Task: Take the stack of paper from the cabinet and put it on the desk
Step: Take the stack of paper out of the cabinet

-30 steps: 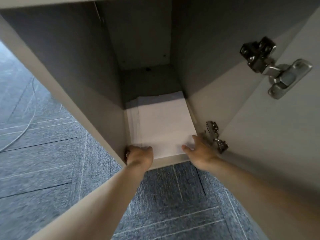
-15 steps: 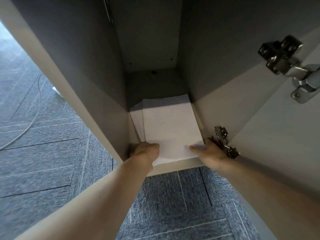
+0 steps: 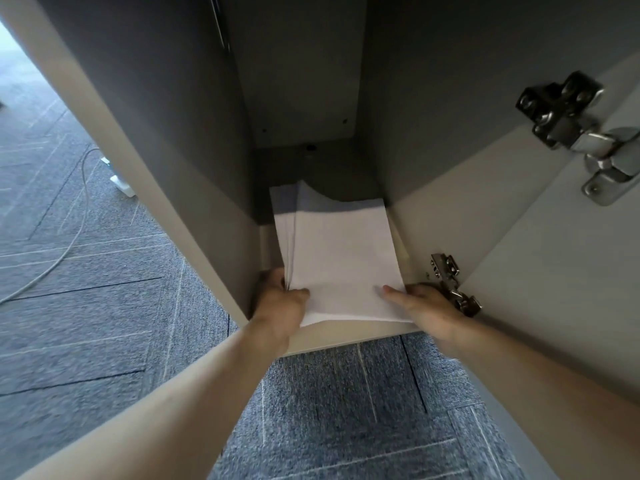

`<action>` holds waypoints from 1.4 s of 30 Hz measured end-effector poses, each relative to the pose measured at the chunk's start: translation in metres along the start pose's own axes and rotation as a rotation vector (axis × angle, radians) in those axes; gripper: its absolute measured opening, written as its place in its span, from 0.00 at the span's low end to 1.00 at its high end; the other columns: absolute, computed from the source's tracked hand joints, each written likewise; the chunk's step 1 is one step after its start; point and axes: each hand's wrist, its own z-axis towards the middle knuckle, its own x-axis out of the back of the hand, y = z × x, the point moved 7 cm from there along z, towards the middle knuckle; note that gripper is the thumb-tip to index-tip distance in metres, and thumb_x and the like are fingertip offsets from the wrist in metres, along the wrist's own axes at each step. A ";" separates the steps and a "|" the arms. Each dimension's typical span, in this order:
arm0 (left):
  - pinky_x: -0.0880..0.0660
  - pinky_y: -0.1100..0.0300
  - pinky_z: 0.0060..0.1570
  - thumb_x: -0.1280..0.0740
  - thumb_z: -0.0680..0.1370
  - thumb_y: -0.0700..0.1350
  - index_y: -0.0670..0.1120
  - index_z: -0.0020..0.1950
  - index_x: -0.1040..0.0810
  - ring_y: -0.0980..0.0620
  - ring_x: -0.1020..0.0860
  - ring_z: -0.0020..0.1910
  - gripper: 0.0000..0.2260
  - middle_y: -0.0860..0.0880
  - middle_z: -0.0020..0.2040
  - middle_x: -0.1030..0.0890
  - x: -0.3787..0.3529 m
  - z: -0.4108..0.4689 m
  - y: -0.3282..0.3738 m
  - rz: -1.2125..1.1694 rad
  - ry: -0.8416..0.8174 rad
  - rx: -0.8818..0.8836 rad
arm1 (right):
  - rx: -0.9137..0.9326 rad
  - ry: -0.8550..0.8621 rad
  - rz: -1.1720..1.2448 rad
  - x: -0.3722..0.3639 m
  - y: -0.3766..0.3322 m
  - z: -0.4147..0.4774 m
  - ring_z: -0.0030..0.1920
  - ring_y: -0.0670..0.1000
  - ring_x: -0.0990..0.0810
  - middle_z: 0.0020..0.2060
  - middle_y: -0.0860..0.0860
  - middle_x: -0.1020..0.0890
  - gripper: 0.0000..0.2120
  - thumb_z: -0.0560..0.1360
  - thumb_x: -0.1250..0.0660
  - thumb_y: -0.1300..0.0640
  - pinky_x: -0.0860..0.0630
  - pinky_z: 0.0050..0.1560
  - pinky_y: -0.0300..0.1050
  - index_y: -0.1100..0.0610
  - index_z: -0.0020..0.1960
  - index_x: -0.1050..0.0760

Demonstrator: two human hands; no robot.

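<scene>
Two hands now have hold of the stack of paper [image 3: 341,258] at its near edge, and that is the change in the head view, the only view there is: a second ago the left hand [image 3: 280,303] rested as a fist at the front left corner of the cabinet floor [image 3: 346,336] and the right hand [image 3: 427,304] lay flat by the front right corner, whereas now both thumbs press on the top sheet and the other fingers seem tucked beneath, so each hand is clamped on the paper. The near edge of the stack has risen off the floor and shows a curl of sheets at its front left corner; the left side has fanned out a little, and the far left corner has bent upward in the shadow at the back. The far end appears to rest on the floor inside the cabinet, between the left wall [image 3: 194,168] and the right wall, near the lower hinge [image 3: 450,282] of the open door [image 3: 540,271]. I judge the grasp made and the pull-out just beginning; the desk is not in view, so the carry and the setting-down remain. The loose fanned sheets could slip or snag on the front edge unless the grip squeezes them together.
</scene>
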 end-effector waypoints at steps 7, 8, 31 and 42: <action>0.19 0.55 0.34 0.36 0.80 0.35 0.48 0.63 0.23 0.45 0.19 0.53 0.14 0.47 0.58 0.17 0.010 -0.049 -0.027 -0.214 -0.247 0.130 | -0.162 -0.144 0.170 0.001 0.003 -0.007 0.39 0.56 0.13 0.43 0.57 0.12 0.19 0.75 0.28 0.57 0.17 0.42 0.49 0.63 0.65 0.21; 0.19 0.55 0.33 0.35 0.80 0.36 0.48 0.63 0.24 0.44 0.19 0.53 0.14 0.46 0.59 0.18 0.013 -0.052 -0.030 -0.178 -0.267 0.126 | -0.154 -0.121 0.185 0.003 0.007 -0.008 0.35 0.54 0.13 0.41 0.56 0.12 0.19 0.76 0.29 0.62 0.17 0.36 0.46 0.64 0.66 0.22; 0.18 0.49 0.49 0.25 0.75 0.43 0.38 0.66 0.22 0.39 0.14 0.49 0.21 0.38 0.54 0.12 0.097 -0.366 0.176 -0.082 -0.243 0.540 | -0.127 -0.057 -0.446 0.127 -0.184 -0.378 0.49 0.51 0.19 0.53 0.49 0.19 0.19 0.78 0.32 0.51 0.25 0.44 0.43 0.55 0.67 0.27; 0.21 0.58 0.32 0.28 0.77 0.43 0.36 0.60 0.20 0.46 0.15 0.34 0.15 0.43 0.40 0.14 0.133 -0.443 0.310 0.072 -0.295 0.560 | -0.409 -0.147 -0.041 0.146 -0.259 -0.478 0.49 0.56 0.14 0.53 0.56 0.15 0.19 0.80 0.34 0.55 0.17 0.47 0.50 0.63 0.68 0.27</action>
